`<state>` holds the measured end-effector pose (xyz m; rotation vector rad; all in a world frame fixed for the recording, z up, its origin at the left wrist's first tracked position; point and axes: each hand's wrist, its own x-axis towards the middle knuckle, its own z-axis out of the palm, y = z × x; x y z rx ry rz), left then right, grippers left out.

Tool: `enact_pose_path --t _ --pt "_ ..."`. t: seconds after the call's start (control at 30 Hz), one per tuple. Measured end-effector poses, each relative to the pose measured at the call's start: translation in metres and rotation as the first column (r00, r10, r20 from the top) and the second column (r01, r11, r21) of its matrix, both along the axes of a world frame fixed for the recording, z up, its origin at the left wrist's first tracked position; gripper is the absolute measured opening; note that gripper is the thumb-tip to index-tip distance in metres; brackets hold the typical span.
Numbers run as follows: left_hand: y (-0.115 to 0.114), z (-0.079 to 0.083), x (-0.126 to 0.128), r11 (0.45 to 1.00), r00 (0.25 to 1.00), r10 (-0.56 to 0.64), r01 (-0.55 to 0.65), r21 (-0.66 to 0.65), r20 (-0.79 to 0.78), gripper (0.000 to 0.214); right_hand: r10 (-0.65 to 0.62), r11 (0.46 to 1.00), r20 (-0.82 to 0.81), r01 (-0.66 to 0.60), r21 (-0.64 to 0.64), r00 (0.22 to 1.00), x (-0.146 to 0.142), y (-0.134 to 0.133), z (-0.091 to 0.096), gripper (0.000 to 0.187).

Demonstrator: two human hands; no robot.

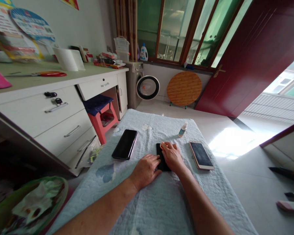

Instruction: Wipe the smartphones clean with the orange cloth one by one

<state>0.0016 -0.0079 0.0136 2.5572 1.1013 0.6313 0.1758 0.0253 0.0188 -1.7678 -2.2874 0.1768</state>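
A dark phone (159, 150) lies in the middle of a pale blue quilted cloth (147, 202). My left hand (147, 168) rests on its left edge with fingers curled against it. My right hand (171, 155) lies on top of the same phone, fingers pressed down on something small and pale at its far end that I cannot make out. A second black phone (125, 144) lies to the left, apart from my hands. A gold-edged phone (201, 155) lies to the right. A small spray bottle (182, 130) stands beyond my right hand.
White desk with drawers (63, 111) along the left, a red stool (101, 119) under it. A washing machine (143, 86) and a round wooden board (184, 88) stand at the far wall. A green basket of wrappers (31, 205) sits at lower left. A dark red door (254, 55) stands open at right.
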Motion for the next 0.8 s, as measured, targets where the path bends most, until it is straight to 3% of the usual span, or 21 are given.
enact_pose_path --t 0.2,0.5,0.8 --pt "-0.001 0.003 0.001 1.000 1.000 -0.012 0.012 -0.017 0.017 0.029 0.114 0.993 -0.027 -0.115 -0.008 0.993 -0.011 -0.004 0.004 0.029" --pt "0.000 -0.003 0.000 1.000 1.000 0.020 -0.019 0.006 -0.019 0.033 -0.068 0.993 0.015 0.066 0.095 0.998 0.004 0.005 -0.006 0.030" --pt "0.000 0.001 -0.001 1.000 1.000 0.015 -0.015 0.005 -0.019 0.034 -0.031 0.996 -0.078 0.037 0.078 0.996 0.016 0.007 -0.007 0.026"
